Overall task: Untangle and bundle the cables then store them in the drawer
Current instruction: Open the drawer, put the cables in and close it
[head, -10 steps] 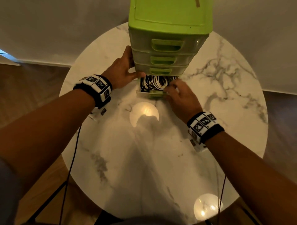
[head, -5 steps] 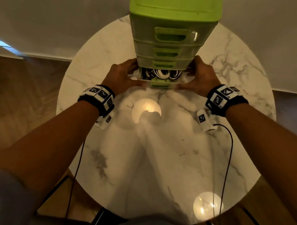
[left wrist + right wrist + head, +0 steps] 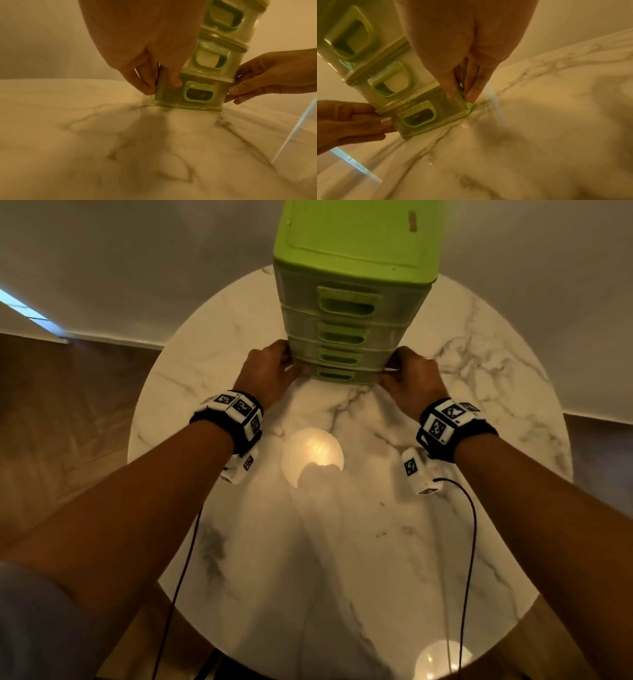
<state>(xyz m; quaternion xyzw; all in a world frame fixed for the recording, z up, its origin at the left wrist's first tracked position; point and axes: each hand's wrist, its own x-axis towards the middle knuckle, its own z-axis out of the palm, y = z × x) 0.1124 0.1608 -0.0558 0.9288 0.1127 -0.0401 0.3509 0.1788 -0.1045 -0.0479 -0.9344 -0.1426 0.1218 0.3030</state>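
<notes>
A green drawer unit [image 3: 356, 244] stands at the far side of the round marble table [image 3: 342, 559]. Its bottom drawer [image 3: 337, 375] sits pushed in, flush with the drawers above. My left hand [image 3: 294, 368] pinches the drawer's left front corner, thumb on the front face and fingers on the side [image 3: 162, 86]. My right hand [image 3: 387, 371] pinches the right front corner the same way [image 3: 462, 94]. The cables are hidden inside; only a dim shape shows through the handle slot [image 3: 197, 94].
Three more shut drawers [image 3: 346, 309] stack above the bottom one. A white wall rises close behind the unit. Black wires [image 3: 469, 542] hang from my wrist bands over the near table edge. Wooden floor [image 3: 68, 422] lies to the left.
The bottom drawer, open with white and black cable coils showing, has slid shut. My right hand moved from the drawer's front to its right corner; the left stayed at the left corner.
</notes>
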